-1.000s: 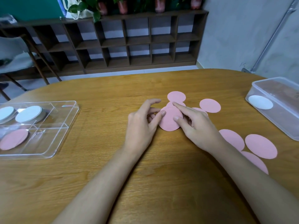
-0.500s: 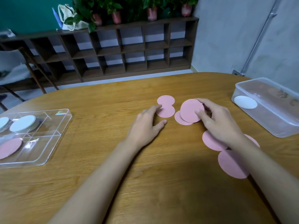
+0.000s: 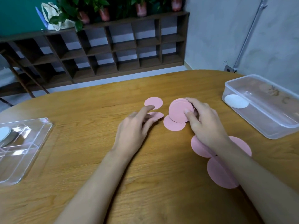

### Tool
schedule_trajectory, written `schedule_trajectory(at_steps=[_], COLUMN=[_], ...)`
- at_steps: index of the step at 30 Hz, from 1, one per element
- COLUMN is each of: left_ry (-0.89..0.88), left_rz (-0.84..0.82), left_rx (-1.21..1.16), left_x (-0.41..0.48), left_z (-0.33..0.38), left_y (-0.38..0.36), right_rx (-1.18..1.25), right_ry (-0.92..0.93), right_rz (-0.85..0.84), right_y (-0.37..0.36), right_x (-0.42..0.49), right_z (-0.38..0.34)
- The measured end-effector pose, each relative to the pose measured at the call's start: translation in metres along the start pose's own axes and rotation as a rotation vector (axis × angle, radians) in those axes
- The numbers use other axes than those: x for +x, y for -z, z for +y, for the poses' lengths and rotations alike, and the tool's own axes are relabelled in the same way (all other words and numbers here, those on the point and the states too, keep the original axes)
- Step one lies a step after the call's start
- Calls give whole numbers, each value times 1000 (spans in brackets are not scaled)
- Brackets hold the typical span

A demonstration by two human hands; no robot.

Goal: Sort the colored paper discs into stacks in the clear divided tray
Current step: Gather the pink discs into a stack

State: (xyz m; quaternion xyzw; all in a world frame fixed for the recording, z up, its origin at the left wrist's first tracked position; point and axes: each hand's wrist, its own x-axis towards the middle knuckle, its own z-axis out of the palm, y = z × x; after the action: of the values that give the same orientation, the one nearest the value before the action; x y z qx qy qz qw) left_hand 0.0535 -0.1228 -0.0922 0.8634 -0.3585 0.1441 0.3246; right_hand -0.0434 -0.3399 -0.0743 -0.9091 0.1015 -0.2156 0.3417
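Observation:
My right hand [image 3: 203,120] pinches a small stack of pink discs [image 3: 179,111], tilted up just above the table. Under its edge lies another pink disc [image 3: 173,125]. My left hand [image 3: 134,126] rests with fingers spread on a pink disc [image 3: 156,115], just in front of a second one [image 3: 153,101]. More pink discs lie under my right forearm [image 3: 200,147] [image 3: 221,175] [image 3: 241,143]. The clear divided tray [image 3: 32,149] sits at the far left with a white disc stack [image 3: 4,133] in a back compartment.
A clear plastic box [image 3: 265,117] with one white disc [image 3: 236,101] inside stands at the right edge of the wooden table [image 3: 90,120]. A dark shelf unit with potted plants runs behind the table, and a chair stands at the far left.
My right hand carried the gathered pink discs to the right, away from my left hand, and now holds them tilted. My left hand moved onto the two discs at the back. The view shifted right.

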Motion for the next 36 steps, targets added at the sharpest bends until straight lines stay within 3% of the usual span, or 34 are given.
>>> schedule_trajectory(at_steps=[4,9,17,23,29,36], left_ry=[-85,-74,68,209,232,211], left_rz=[109,169,100,79,128,109], left_rx=[56,-79,-422,-500,-474,-510], left_x=[-1,-3,-5,-2,-2,1], left_z=[9,16,26,24,26,27], left_y=[3,6,0,-8,-4,-5], right_rx=[22,32,82,133,208,38], right_ry=[15,72,78,75,46,154], right_rz=[17,20,-55,-131,-175,-109], right_y=[0,-1,-3,-6,-8,-6], right_x=[1,-1,-3,-4,-5,-7], right_z=[0,-6,-12,-14,-15,-17])
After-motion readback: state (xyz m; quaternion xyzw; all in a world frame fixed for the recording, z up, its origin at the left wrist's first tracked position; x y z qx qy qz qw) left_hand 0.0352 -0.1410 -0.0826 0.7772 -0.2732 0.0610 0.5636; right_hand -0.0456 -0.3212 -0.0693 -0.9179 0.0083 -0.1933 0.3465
